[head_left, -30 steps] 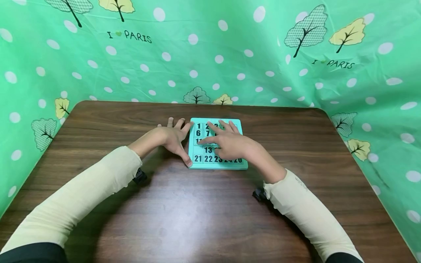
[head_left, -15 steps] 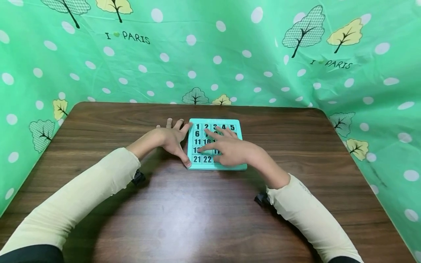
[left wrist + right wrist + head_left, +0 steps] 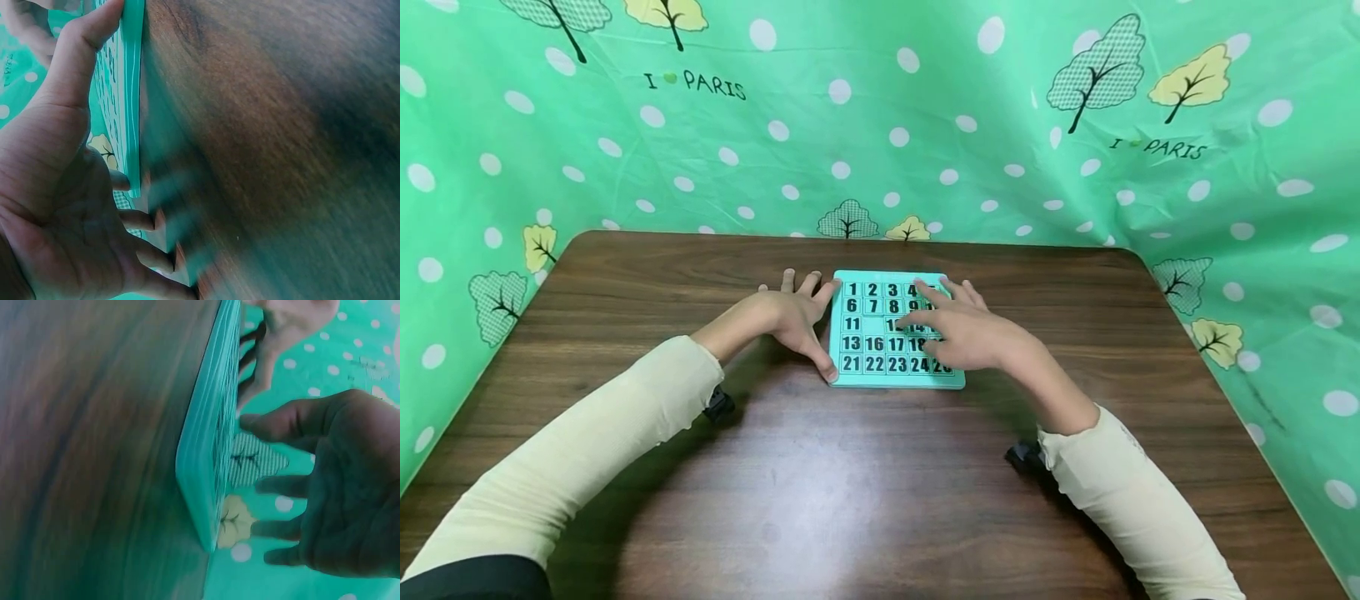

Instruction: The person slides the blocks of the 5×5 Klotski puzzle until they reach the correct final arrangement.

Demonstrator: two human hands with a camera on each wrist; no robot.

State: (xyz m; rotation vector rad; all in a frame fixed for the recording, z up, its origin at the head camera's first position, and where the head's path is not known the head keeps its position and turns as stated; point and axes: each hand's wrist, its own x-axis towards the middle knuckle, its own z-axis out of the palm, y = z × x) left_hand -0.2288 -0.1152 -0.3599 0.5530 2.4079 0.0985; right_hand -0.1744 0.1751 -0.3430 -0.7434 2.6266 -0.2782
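A turquoise number slide puzzle (image 3: pixel 874 325) lies flat on the brown table. Its blank cell shows in the third row, between the 11 tile (image 3: pixel 852 324) and the 12. My left hand (image 3: pixel 795 319) is spread along the puzzle's left side, with the thumb at the near corner and the index fingertip at the far corner. Over the right part is my right hand (image 3: pixel 973 331), fingers extended and its index fingertip at the 12 tile, hiding several tiles. In the right wrist view, the right fingers are spread above the puzzle's face, beside its thick edge (image 3: pixel 201 456).
The wooden table (image 3: pixel 820 475) reaches forward to a green polka-dot cloth (image 3: pixel 865 108) hanging behind and along both sides. Black wrist devices sit under both pale sleeves (image 3: pixel 1120 492).
The 13 tile has slid left in the fourth row, and the 16 has come down from the third row. My right hand has shifted right; the left has stayed put.
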